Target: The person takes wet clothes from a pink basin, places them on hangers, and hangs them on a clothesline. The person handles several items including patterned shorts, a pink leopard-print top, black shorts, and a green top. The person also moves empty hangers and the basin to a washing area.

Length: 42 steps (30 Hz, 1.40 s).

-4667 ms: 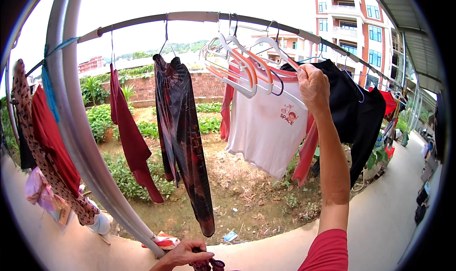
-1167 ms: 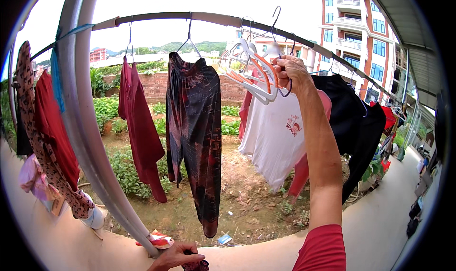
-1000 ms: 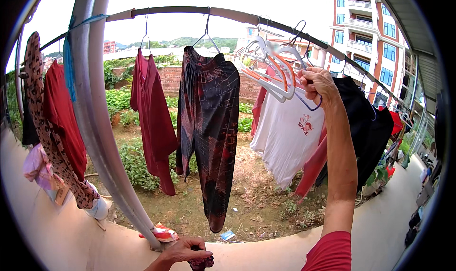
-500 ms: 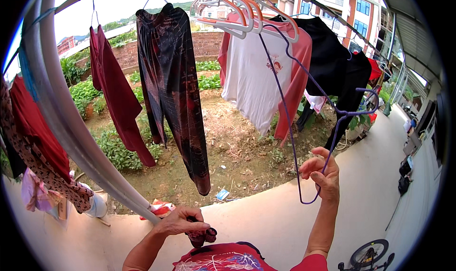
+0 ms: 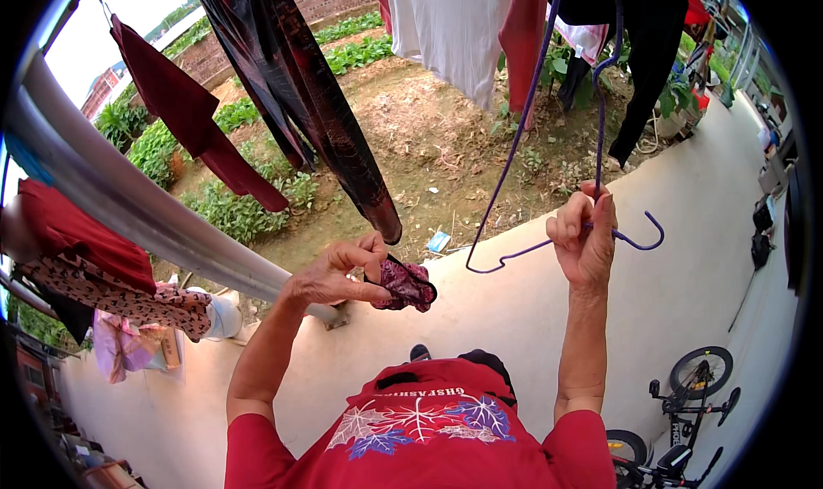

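Note:
My right hand (image 5: pixel 585 242) grips a purple wire hanger (image 5: pixel 533 103) upside down, its hook pointing right below my fist. My left hand (image 5: pixel 336 270) pinches a small dark red patterned cloth (image 5: pixel 406 283) at chest height, just left of the hanger's corner. Both hands hover over the pale concrete ledge (image 5: pixel 686 258). Above them hang dark patterned trousers (image 5: pixel 300 86), a maroon garment (image 5: pixel 193 120) and a white T-shirt (image 5: pixel 450 26).
A thick grey metal pole (image 5: pixel 129 210) slants across the left, with spotted and pink clothes (image 5: pixel 129 305) draped below it. Bare soil and green plants (image 5: pixel 240 215) lie beyond the ledge. Bicycles (image 5: pixel 686 403) stand at lower right. Black garments (image 5: pixel 643 52) hang at upper right.
My right hand has come down from the clothes rail holding the purple hanger. My left hand has lifted the small dark red cloth toward it. The view has tilted downward.

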Available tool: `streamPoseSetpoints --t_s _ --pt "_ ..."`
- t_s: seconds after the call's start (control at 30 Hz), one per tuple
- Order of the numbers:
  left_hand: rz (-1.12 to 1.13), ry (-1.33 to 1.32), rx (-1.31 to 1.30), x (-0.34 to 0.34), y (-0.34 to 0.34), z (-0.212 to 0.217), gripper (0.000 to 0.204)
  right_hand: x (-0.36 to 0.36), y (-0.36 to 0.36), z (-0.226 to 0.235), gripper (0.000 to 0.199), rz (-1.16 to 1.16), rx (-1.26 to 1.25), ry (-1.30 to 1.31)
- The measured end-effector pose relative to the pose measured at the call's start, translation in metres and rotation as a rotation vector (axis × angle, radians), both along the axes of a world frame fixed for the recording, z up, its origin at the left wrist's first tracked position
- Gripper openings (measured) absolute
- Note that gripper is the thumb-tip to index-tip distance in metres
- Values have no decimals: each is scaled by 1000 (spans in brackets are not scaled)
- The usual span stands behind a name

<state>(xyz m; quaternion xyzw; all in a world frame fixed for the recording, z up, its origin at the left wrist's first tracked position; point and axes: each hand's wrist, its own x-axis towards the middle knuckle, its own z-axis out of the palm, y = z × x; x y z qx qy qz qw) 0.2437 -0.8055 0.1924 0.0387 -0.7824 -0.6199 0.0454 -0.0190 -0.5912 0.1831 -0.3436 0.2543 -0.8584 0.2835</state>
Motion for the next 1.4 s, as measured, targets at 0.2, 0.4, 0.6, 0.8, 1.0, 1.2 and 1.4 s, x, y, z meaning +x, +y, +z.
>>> streamPoseSetpoints --t_s 0.2,0.4,0.6,0.8,1.0,1.2,1.4 --pt "72 18 52 -13 9 7 21 8 -37 -12 33 353 -167 -200" --pt "207 50 145 -19 32 15 21 37 -46 -51 30 397 -168 -184" --pt "255 212 172 -8 54 18 22 50 -47 -113 24 529 25 -179" --pt "335 187 27 16 60 21 25 19 -31 -108 21 526 347 160" --pt "413 -14 -620 35 50 3 28 -20 -16 -59 15 543 597 454" --pt "471 -26 -721 39 28 8 22 -15 -21 -21 14 470 628 738" --pt "579 135 -828 53 1 17 30 -5 -30 -2 15 452 683 696"
